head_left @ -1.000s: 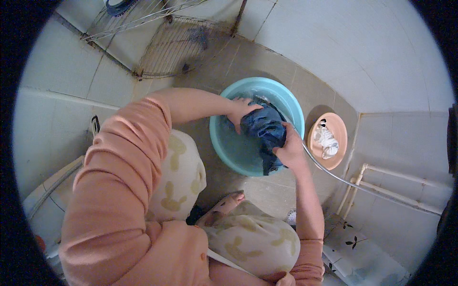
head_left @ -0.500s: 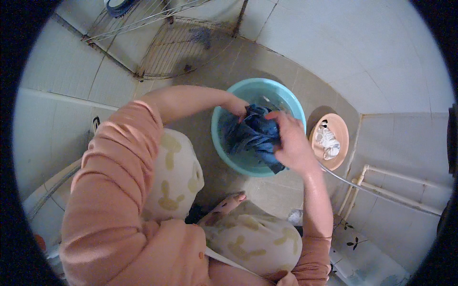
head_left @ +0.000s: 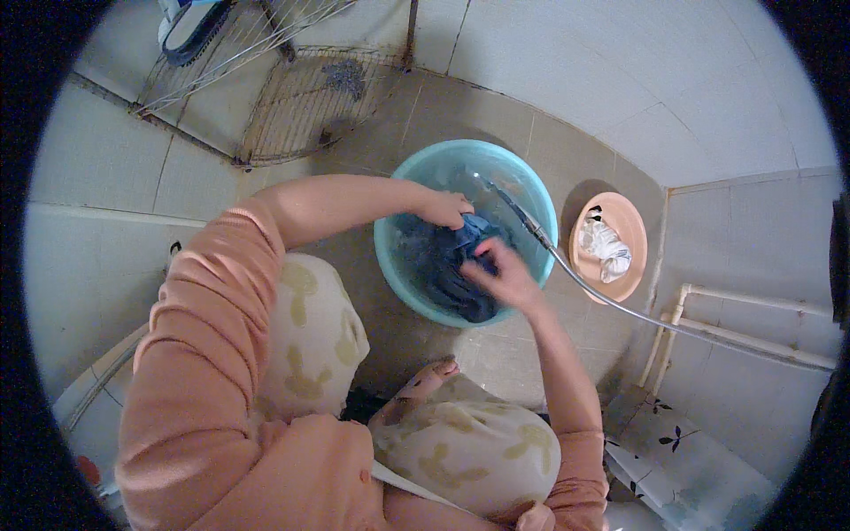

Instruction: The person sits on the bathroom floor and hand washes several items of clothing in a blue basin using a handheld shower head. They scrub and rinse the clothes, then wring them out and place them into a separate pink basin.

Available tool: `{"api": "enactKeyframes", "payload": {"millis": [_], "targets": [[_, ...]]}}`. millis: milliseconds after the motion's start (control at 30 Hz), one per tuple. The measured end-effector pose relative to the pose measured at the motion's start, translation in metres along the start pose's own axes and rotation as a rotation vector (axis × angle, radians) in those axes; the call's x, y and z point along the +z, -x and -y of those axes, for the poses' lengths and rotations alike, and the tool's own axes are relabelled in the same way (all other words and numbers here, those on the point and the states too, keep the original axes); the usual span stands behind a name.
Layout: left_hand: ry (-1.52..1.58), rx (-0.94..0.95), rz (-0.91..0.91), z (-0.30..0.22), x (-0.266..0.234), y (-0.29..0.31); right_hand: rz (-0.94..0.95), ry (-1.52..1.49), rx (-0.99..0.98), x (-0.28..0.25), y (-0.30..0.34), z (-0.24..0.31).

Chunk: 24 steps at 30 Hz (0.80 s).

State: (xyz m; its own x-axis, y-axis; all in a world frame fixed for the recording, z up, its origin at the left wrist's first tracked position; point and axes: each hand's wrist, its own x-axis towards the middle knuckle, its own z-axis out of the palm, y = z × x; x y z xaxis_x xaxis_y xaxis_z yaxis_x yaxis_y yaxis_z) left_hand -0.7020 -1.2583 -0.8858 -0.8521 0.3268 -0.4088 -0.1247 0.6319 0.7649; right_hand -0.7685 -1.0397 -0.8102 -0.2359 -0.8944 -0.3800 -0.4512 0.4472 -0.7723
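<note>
One left hand (head_left: 445, 210) grips dark-blue wet cloth (head_left: 460, 292), the right hand (head_left: 506, 277) too blurred to tell, and tugging could dislodge the silver metal shower handle (head_left: 536, 230) from the round turquoise basin (head_left: 381, 248).

The right hand (head_left: 506, 278) is blurring over the blue cloth (head_left: 459, 290); I'm losing its fingertips. Toward the turquoise basin's left rim (head_left: 383, 261), the cloth is fading into water. The hose (head_left: 637, 332) is leaving sight at right, and a dark-rimmed object (head_left: 196, 34) by the wire rack (head_left: 292, 115) is being cut off.
</note>
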Motion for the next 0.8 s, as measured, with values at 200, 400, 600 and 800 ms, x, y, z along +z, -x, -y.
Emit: {"api": "enactKeyframes", "payload": {"millis": [200, 400, 600, 800], "targets": [[0.113, -0.005, 0.044, -0.010, 0.001, -0.008, -0.617, 0.729, 0.005, -0.031, -0.061, -0.065], [0.273, -0.075, 0.111, 0.013, -0.001, -0.005, -0.392, 0.740, 0.171, -0.030, -0.084, -0.068], [0.879, -0.276, -0.065, -0.010, -0.005, -0.005, -0.541, 0.728, 0.281, -0.037, -0.044, -0.061], [0.594, -0.242, -0.216, 0.011, -0.002, -0.028, -0.805, 0.732, 0.098, -0.064, 0.002, -0.039]]}}
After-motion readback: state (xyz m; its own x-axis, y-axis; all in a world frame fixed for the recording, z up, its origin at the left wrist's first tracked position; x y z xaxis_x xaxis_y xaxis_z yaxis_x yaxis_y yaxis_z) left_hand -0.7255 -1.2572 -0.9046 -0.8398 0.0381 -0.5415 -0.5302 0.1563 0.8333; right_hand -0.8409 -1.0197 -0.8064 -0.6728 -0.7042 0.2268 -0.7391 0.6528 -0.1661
